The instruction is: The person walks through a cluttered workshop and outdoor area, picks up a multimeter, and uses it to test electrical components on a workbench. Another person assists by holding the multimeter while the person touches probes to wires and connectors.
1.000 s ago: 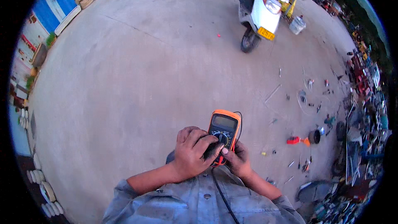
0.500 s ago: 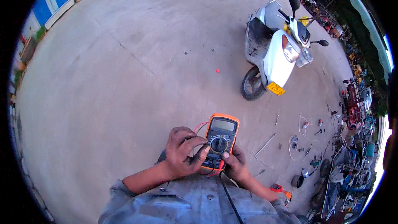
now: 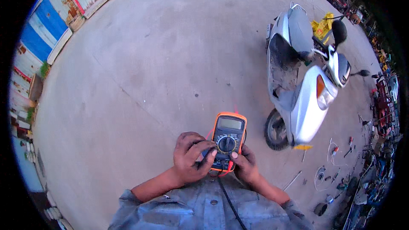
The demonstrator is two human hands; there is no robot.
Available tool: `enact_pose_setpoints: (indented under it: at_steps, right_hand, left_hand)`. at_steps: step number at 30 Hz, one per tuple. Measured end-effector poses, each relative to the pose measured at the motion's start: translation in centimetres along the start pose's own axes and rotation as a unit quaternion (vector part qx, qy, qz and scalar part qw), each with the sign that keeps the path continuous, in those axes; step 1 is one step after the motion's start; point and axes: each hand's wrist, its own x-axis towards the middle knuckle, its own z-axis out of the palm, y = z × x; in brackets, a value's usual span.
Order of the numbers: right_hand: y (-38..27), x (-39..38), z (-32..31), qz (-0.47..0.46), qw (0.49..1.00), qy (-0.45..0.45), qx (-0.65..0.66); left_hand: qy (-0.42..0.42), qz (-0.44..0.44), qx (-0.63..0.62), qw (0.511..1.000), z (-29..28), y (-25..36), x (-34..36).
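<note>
I hold a multimeter (image 3: 220, 135) with an orange rim in front of my chest, its grey screen and round dial (image 3: 226, 144) facing up. My right hand (image 3: 247, 166) is closed around its lower right side, thumb on the front. At its left edge my left hand (image 3: 191, 155) is curled, with thumb and forefinger tips close together beside the dial. A red plug (image 3: 231, 164) sits at the bottom of the meter, and a black cable (image 3: 232, 204) runs down over my grey jacket. Part of a red lead shows behind the left fingers.
A silver-white scooter (image 3: 309, 110) stands ahead to the right, a yellow bag (image 3: 322, 27) by its seat. Loose tools and a pale cable (image 3: 317, 179) lie on the concrete floor at right, beside piled scrap parts (image 3: 366, 191). A panelled wall (image 3: 51, 25) runs along the far left.
My view has swung, so the scooter shows farther right and lower, and more of the left wall is visible. Both hands keep nearly the same place on the multimeter.
</note>
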Motion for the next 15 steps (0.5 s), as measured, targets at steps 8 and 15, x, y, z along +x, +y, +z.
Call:
enact_pose_setpoints:
  at_steps: [8, 15]
  right_hand:
    - [-13.2, 25.4, -2.0, 0.054, 0.998, 0.009, -0.028]
    - [-21.6, 51.1, -4.5, 0.011, 0.997, 0.043, -0.061]
  left_hand:
    - [0.01, 0.015, 0.025, 1.0, 5.3, -16.4, 21.1]
    - [0.019, 0.028, -0.023, 0.999, 12.4, -37.5, 39.8]
